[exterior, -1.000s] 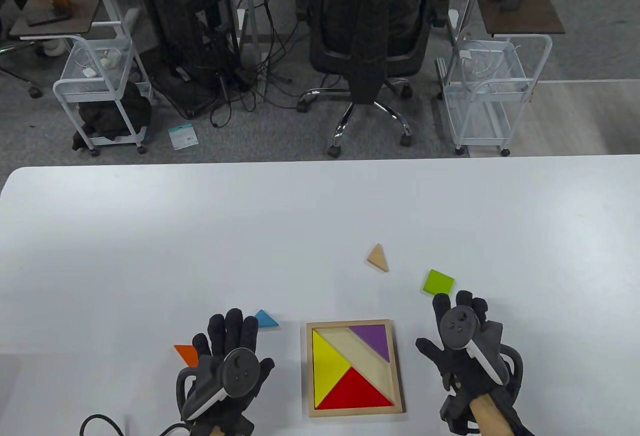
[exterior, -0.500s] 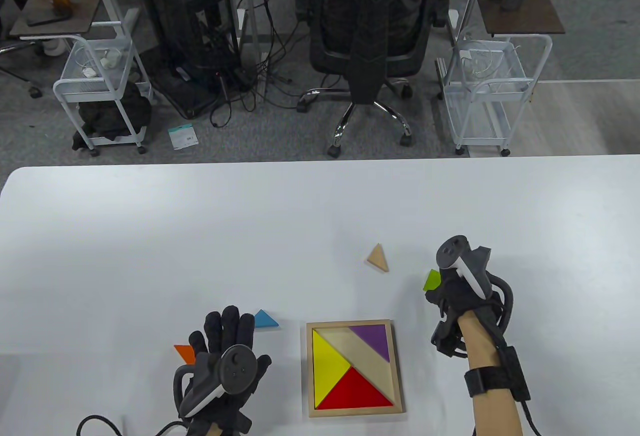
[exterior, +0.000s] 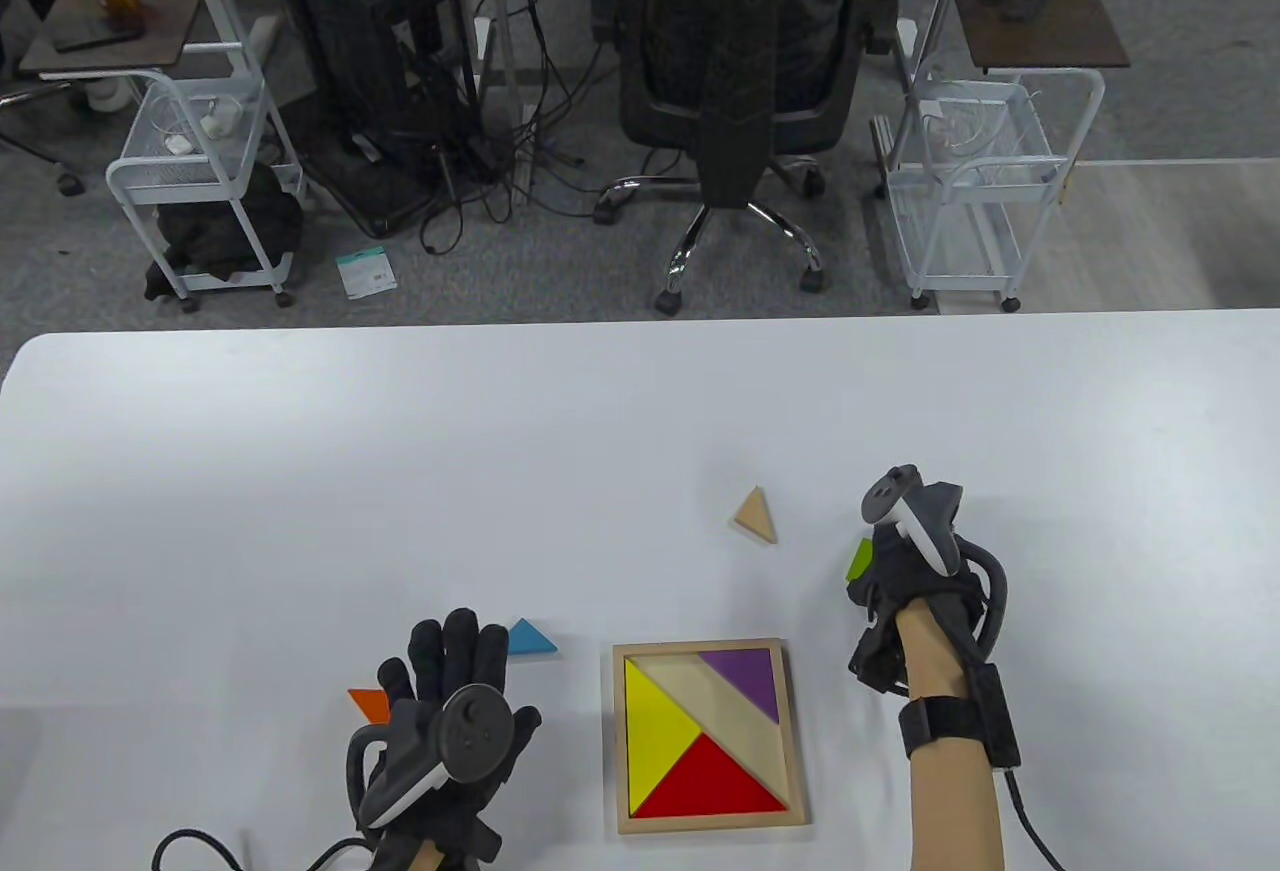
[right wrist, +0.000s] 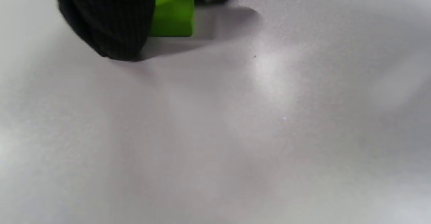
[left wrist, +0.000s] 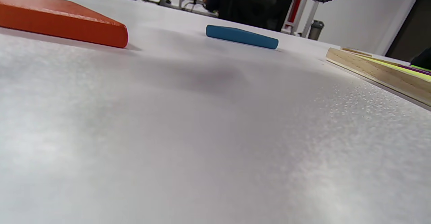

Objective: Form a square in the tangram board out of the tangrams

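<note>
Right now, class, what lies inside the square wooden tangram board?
Inside the wooden tangram board lie a yellow triangle, a red triangle and a purple triangle. Between them a bare diagonal band of wood shows. Nothing covers the tray.

- Both hands, the left hand and the right hand, are covered by black knit gloves.
- Grey-and-white trackers are strapped on their backs.
- Black cables are trailed from the wrists.

Green sq under right hand.
</note>
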The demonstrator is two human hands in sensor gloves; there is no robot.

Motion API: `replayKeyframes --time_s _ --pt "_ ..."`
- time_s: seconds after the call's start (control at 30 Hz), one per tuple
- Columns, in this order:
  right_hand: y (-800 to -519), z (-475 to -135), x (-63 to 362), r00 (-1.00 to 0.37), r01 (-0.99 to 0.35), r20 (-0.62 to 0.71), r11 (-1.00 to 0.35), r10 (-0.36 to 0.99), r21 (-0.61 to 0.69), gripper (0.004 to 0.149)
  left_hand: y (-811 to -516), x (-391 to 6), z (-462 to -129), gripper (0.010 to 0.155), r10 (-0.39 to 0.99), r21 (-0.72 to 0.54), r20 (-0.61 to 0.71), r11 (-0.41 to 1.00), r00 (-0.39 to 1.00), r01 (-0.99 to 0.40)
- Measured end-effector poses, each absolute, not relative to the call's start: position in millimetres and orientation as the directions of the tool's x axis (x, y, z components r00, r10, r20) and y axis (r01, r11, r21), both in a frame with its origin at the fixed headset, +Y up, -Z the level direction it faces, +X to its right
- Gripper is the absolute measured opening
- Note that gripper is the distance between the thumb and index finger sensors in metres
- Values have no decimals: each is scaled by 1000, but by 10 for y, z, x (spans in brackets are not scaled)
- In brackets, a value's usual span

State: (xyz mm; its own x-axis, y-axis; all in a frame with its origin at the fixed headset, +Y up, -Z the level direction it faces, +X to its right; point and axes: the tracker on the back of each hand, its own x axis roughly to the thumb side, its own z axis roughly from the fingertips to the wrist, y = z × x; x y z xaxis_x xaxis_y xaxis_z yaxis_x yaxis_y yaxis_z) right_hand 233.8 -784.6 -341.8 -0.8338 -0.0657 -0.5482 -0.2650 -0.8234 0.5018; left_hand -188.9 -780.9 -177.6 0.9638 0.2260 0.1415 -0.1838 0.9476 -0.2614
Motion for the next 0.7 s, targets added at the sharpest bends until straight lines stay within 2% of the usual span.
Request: replayKeyframes --time_s 0.2,0.33,0.4,0.47,0.57,0.7 --pt "-7842 -3416 2326 -831 -260 -552 -836 -61 484 82 -7814 -1884 -1769 80 224 -260 145 948 964 -182" --pt "-7795 -3368 2266 -839 -153 -531 -888 -115 433 83 -7813 -1877 -1766 80 222 -262 146 948 964 -179" --pt "-7716 -3283 2175 -880 -158 -473 -906 -52 393 84 -7810 -1879 -1763 80 225 -263 146 948 963 -182" --pt "-7598 -3124 2000 -935 -155 -353 -941 41 302 84 -7805 -1884 -1762 80 230 -260 145 947 962 -187" --pt "-7410 -2750 1643 -989 -79 -141 -978 52 192 83 -7798 -1887 -1760 80 236 -254 146 947 961 -194" --pt "-7400 -2242 1225 -993 -116 -49 -973 108 199 82 -7799 -1884 -1753 80 234 -252 148 948 961 -192"
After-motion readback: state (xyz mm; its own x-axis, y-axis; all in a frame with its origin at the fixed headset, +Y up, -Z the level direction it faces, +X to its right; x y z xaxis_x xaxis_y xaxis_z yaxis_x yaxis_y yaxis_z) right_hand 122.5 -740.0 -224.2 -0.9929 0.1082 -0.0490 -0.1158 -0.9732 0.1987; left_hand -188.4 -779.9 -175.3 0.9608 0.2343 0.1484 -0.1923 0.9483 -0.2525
